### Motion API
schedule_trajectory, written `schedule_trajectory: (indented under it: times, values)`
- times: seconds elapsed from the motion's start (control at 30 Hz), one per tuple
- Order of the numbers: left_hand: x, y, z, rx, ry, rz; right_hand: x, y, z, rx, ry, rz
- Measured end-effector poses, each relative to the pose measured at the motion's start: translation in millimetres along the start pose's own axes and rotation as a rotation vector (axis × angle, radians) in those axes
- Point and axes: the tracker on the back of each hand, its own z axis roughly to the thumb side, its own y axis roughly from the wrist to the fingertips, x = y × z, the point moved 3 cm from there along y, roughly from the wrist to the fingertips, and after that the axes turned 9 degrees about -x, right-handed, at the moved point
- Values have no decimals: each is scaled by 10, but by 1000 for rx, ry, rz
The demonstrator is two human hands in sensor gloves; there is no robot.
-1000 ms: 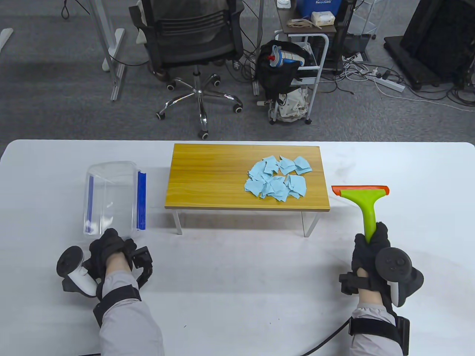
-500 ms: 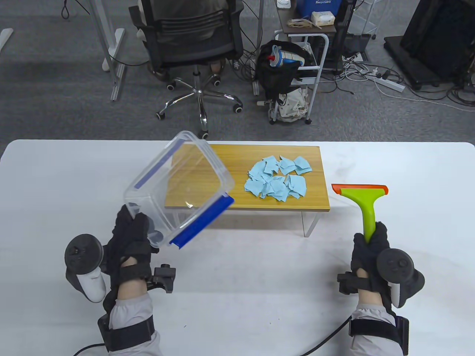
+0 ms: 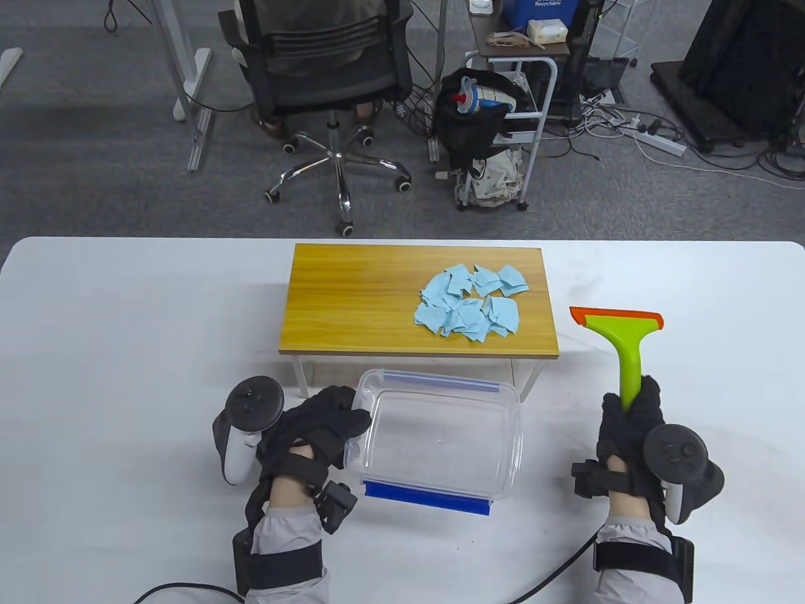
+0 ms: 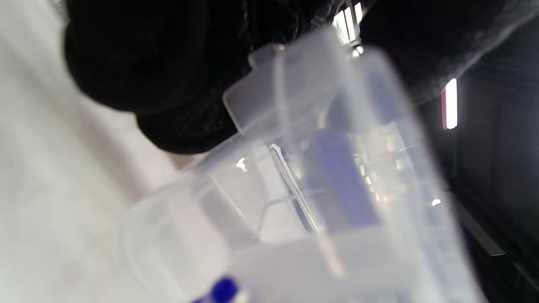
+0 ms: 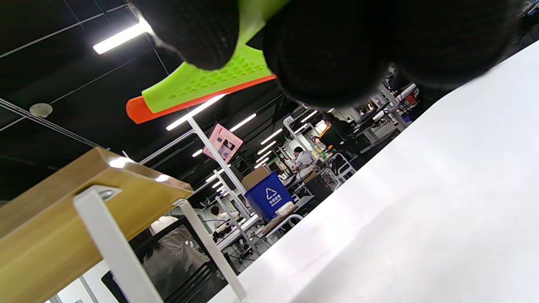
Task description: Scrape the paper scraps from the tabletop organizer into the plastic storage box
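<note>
A pile of light blue paper scraps [image 3: 470,304] lies on the right half of a small wooden tabletop organizer [image 3: 352,302] with white legs. A clear plastic storage box [image 3: 440,440] with blue clips sits open side up on the white table, just in front of the organizer. My left hand [image 3: 327,423] grips the box's left rim; the left wrist view shows the rim [image 4: 294,126] under my fingers [image 4: 168,63]. My right hand [image 3: 629,423] grips the green handle of a scraper [image 3: 622,340] with an orange blade, right of the organizer. The scraper [image 5: 198,82] also shows in the right wrist view.
The white table [image 3: 126,327] runs wide on both sides of the organizer. Beyond the far edge stand an office chair [image 3: 327,69] and a small cart [image 3: 509,126] with a bag.
My left hand lifted the box from the left side of the table, swung it right and set it down upright in front of the organizer. The scraper shifted slightly up.
</note>
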Motion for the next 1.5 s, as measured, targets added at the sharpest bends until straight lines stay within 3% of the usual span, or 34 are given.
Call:
schedule_trajectory:
  times: [0.17,0.4,0.77,1.0,1.13,1.33,1.5]
  values:
    - [117,198,-304,-80,-34,-69,-39,-12,60,45,37,25]
    - [135,336,-567,-88,-200,-73,-67,-89,319,139,152,111]
    - [223,466,-649,-66,-330,-68,71,-183,1015,225,333,219]
    - [311,541,-602,-26,-336,-57,86,-267,1251,262,371,135]
    - [380,561,-559,-9,-341,-83,87,-253,1214,258,325,114]
    - [496,567,-490,24,-341,-108,81,-220,1119,210,108,40]
    - [559,556,-472,30,-332,-80,17,-249,1109,202,-7,90]
